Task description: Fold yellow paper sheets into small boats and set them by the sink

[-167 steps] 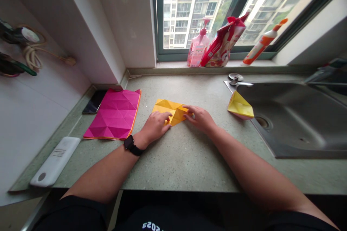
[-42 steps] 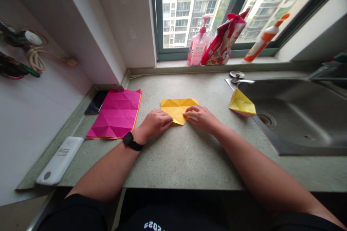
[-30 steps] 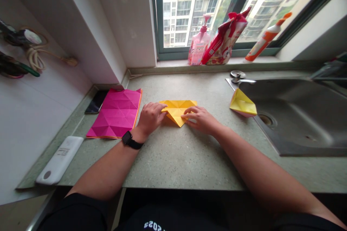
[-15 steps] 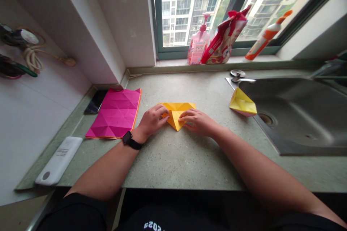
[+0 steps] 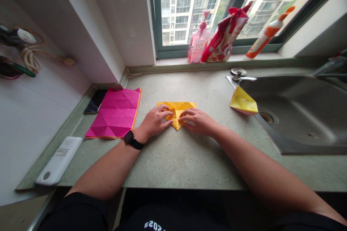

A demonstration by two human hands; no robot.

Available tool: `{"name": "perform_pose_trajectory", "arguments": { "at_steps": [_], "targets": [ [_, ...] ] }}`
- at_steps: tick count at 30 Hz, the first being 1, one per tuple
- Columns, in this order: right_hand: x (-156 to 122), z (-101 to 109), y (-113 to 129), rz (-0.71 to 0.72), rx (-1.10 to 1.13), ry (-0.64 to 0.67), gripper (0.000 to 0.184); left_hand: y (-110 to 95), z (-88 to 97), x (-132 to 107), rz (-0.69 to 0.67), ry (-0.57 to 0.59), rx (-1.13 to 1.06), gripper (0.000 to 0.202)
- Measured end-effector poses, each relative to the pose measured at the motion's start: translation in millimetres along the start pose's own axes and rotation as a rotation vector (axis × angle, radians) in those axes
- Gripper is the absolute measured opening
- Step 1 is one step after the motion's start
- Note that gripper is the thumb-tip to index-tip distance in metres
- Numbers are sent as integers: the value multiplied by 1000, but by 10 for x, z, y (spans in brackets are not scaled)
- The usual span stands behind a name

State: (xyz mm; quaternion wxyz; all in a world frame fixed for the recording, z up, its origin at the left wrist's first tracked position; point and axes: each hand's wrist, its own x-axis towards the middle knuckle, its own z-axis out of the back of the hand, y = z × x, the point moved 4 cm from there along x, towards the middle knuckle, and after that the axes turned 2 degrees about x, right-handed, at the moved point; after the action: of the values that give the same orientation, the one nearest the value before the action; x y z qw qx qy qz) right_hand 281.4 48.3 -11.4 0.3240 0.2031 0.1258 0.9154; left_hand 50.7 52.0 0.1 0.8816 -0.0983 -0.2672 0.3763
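Head view showed the yellow paper [image 5: 177, 110] on the tabletop [image 5: 173, 162], left of the sink [image 5: 311, 122]. Left hand [image 5: 154, 121] curled over it, pinching or not I could not tell; right hand [image 5: 199, 122], half-loose, touched it. Uneven pressing could have folded it crookedly.

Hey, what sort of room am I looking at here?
Most likely a kitchen: a metal sink is set into a speckled stone-like countertop, and a pink pump bottle stands on the sill of the window behind it.
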Motion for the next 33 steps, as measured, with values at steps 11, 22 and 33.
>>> {"name": "perform_pose_trajectory", "arguments": {
  "at_steps": [11, 22, 33],
  "targets": [
    [-4, -31, 2, -13, -53, -20, 32, -36, -75, 0, 22, 57, 107, 25],
    [78, -91, 78, 30, -90, -76, 18, -58, -87, 3, -7, 100, 117, 32],
    [109, -76, 20, -114, -53, -29, 6, -272, -54, -52, -186, 226, 34, 15]
  ]
}}
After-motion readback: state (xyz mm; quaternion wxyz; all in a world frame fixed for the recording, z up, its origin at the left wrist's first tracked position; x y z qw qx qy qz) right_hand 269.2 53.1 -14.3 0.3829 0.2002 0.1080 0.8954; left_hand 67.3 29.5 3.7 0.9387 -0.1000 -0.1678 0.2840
